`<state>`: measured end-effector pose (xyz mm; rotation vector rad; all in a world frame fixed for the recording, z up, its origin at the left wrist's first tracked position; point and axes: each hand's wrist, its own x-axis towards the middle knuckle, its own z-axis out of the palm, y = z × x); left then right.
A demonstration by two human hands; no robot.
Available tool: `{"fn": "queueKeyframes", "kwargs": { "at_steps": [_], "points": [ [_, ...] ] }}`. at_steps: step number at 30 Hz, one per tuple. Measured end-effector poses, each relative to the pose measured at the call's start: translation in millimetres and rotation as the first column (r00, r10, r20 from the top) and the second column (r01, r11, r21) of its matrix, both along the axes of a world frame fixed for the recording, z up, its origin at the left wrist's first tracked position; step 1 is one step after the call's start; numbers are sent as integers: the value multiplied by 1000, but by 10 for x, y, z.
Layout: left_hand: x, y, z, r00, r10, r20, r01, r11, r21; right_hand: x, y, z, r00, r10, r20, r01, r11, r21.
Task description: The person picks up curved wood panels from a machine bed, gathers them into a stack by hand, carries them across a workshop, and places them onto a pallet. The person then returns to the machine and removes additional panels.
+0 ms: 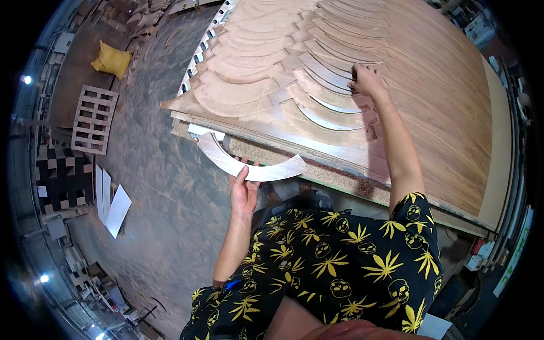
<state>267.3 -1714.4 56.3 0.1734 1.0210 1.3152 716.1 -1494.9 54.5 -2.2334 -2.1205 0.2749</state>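
My left hand point(243, 191) is closed on a curved wooden piece point(275, 173), a pale arc-shaped strip held just off the near edge of the worktable. The thumb lies over its face and the other fingers are under it. My right hand point(369, 83) reaches far over the large wood-grain panel point(439, 93), its fingers curled down at the right ends of the cut arcs. Whatever is between those fingertips is hidden. Several arc-shaped cut pieces point(326, 117) lie nested in the panel, with fine dust over them and bright gaps between some.
Wood dust covers the floor point(164, 187) on the left. A yellow sack point(111, 59), a slotted wooden panel point(94, 119) and white boards point(117, 211) lie there. A perforated metal edge point(198, 54) runs along the table's left side. Offcuts point(144, 22) are heaped at the far left.
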Motion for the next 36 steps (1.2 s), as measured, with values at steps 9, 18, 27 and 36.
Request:
{"fn": "queueKeyframes", "kwargs": {
  "at_steps": [9, 18, 27, 36],
  "points": [
    [-50, 11, 5, 1000, 8, 4, -8, 1000, -10, 186, 71, -68, 945, 115, -306, -68, 985, 160],
    [-14, 53, -13, 999, -42, 10, 42, 999, -7, 152, -101, -179, 998, -39, 42, 16, 896, 444],
    [-8, 66, 44, 998, -57, -1, 57, 998, -7, -195, -269, -96, 993, 109, 49, -118, 959, 256],
    [22, 88, 43, 996, -89, -18, 89, 996, -4, -231, -171, -73, 983, 100, 156, -128, 975, 184]
  ]
}}
